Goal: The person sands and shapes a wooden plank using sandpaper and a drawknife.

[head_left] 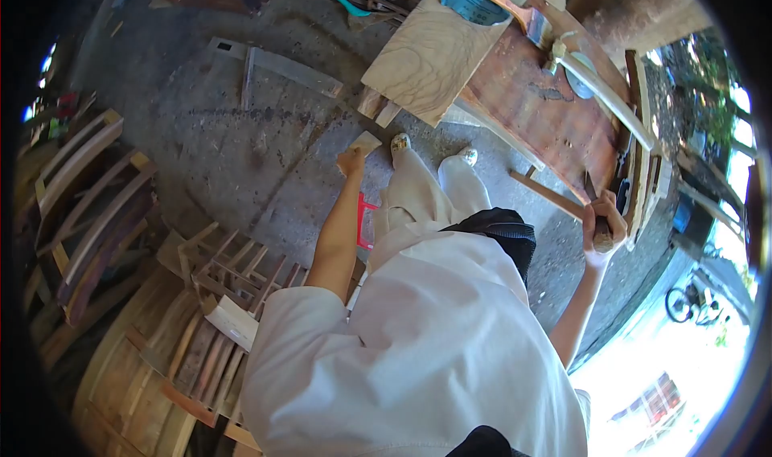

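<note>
My left hand [351,162] is closed on a small pale flat piece [366,143], held out above the concrete floor; whether it is wood or folded paper I cannot make out. At the right, my right hand [606,222] grips a tool with a thick wooden handle [602,237]. Its narrow dark blade [590,187] points away from me, over the near edge of the reddish plywood tabletop [523,95]. On the far part of that table lies a paintbrush [515,13] with an orange handle, across a blue-lined opening or container [473,5].
A grained wooden board [430,59] overhangs the table's left side. A pale wooden strip [611,99] and a round disc [579,75] lie farther right. Curved wooden parts [88,155] are stacked at left, slatted chair frames [217,336] below. A red plastic item [365,220] stands near my legs.
</note>
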`<move>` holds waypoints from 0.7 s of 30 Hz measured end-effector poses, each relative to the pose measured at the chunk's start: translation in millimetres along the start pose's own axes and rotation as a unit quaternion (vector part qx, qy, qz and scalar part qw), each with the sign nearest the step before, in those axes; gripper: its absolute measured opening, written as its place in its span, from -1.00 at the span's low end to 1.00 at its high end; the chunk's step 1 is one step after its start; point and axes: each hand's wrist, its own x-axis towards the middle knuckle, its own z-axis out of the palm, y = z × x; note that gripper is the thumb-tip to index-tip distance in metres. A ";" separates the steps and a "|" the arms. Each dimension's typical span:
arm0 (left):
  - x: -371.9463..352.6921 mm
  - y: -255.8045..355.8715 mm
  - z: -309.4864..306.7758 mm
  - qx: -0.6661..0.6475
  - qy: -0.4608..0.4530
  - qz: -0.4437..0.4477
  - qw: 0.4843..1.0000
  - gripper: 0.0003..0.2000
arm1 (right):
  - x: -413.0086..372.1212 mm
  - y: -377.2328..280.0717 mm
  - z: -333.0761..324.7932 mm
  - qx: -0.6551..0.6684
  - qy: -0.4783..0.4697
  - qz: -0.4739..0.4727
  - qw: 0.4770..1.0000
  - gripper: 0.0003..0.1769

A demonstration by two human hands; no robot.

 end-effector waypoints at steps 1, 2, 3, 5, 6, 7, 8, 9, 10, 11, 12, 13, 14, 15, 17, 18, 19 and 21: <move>12.7 -3.3 12.7 -0.058 -0.027 -0.055 0.996 -0.53 | -0.5 -2.9 4.0 -0.006 0.010 0.012 1.000 -0.82; 14.2 9.8 9.5 -0.049 -0.037 -0.043 0.997 -0.53 | -1.3 -5.5 7.3 -0.016 0.010 0.006 1.000 -0.82; 8.6 35.4 -2.4 -0.095 -0.085 -0.062 0.990 -0.55 | -2.2 -8.4 10.0 -0.026 0.008 0.001 1.000 -0.81; -0.7 82.8 -18.4 -0.130 -0.144 -0.077 0.978 -0.57 | -0.2 -13.0 16.9 -0.039 0.024 0.013 0.999 -0.79; -2.8 101.9 -24.0 -0.102 -0.179 -0.081 0.975 -0.57 | 0.3 -14.0 19.8 -0.033 0.023 0.007 0.999 -0.77; -2.2 113.1 -25.4 -0.072 -0.213 -0.085 0.971 -0.55 | 0.2 -14.3 23.1 -0.026 0.023 0.001 0.999 -0.76; 5.1 110.1 -18.8 -0.060 -0.220 -0.077 0.970 -0.55 | -0.2 -13.4 26.3 -0.031 0.026 0.003 0.999 -0.74; 16.8 99.9 -8.1 -0.089 -0.250 -0.068 0.962 -0.51 | -0.7 -13.9 30.0 -0.032 0.032 0.013 0.999 -0.73; 23.4 98.0 -0.6 -0.120 -0.280 -0.059 0.951 -0.46 | -0.9 -13.4 32.4 -0.032 0.030 0.019 0.999 -0.73; 18.2 107.6 -1.6 -0.110 -0.287 -0.052 0.950 -0.46 | -1.0 -12.2 34.4 -0.033 0.027 0.026 0.999 -0.72; 5.6 121.9 -9.2 -0.074 -0.306 -0.052 0.948 -0.45 | -1.2 -11.1 36.0 -0.037 0.034 0.037 0.998 -0.72; -6.3 138.3 -16.8 -0.037 -0.325 -0.053 0.943 -0.43 | -1.4 -10.2 36.9 -0.034 0.030 0.032 0.998 -0.72; -14.7 158.3 -21.8 0.008 -0.364 -0.047 0.930 -0.42 | -1.0 -8.9 37.7 -0.032 0.024 0.026 0.999 -0.72; -8.7 137.7 -2.4 0.032 -0.378 -0.043 0.924 -0.42 | -5.7 -8.3 36.9 -0.039 0.032 0.052 0.997 -0.72; 25.5 129.0 49.8 0.009 -0.429 -0.041 0.903 -0.41 | 3.0 -7.0 38.4 -0.022 0.040 0.031 0.998 -0.71; 45.6 123.8 72.6 -0.004 -0.453 -0.041 0.891 -0.41 | 3.5 -7.1 39.3 -0.021 0.043 0.037 0.998 -0.71; 62.9 113.4 88.0 -0.022 -0.474 -0.042 0.879 -0.41 | 4.5 -7.1 40.1 -0.022 0.045 0.042 0.998 -0.71; 83.1 103.6 97.3 -0.055 -0.516 -0.045 0.854 -0.40 | 3.9 -6.7 41.6 -0.029 0.045 0.033 0.998 -0.71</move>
